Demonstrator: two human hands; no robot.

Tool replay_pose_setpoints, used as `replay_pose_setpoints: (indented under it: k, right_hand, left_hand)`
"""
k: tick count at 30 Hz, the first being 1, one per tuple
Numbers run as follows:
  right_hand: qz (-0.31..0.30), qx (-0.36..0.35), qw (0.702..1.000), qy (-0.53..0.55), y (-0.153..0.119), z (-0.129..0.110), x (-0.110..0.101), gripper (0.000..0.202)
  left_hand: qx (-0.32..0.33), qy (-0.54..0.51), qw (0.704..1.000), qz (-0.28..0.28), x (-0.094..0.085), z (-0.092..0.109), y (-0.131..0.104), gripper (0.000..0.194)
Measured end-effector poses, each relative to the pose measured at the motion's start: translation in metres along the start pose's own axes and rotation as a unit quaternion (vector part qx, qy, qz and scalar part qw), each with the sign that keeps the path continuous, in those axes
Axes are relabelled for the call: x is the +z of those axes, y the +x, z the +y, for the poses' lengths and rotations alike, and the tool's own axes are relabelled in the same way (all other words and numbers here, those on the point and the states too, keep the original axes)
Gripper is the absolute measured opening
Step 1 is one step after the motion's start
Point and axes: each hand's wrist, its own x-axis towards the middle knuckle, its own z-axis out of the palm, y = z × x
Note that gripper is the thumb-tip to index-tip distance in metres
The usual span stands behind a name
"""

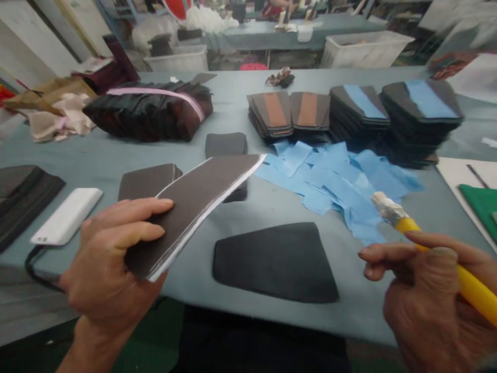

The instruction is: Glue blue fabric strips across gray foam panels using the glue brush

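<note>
My left hand [120, 248] grips a dark brown panel [202, 197] with a white edge, tilted above the table. In my right hand [430, 290] is a brush [407, 225] with a yellow handle and a whitish, crusted tip pointing left, apart from the panel. Between my hands a black tapered panel [275, 264] lies flat on the table. Beyond it spreads a loose pile of light blue strips [326, 171]. Behind the held panel sit a small brown stack [145, 180] and a dark grey piece [225, 143], both partly covered.
At the back right stand stacks of dark panels with orange strips [275, 111] and with blue strips [365, 101]. A strapped black bundle [147, 114] lies at the back left. A white power bank [68, 215] with a black cable lies left. A person works at a far table [248, 36].
</note>
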Motion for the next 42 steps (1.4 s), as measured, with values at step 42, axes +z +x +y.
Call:
replay_pose_setpoints:
  k: [42]
  right_hand:
    - [-0.139,-0.124,0.982,0.026,0.032,0.010,0.012,0.025]
  left_hand:
    - [-0.279,-0.449,0.846,-0.077,0.054,0.039,-0.023,0.023]
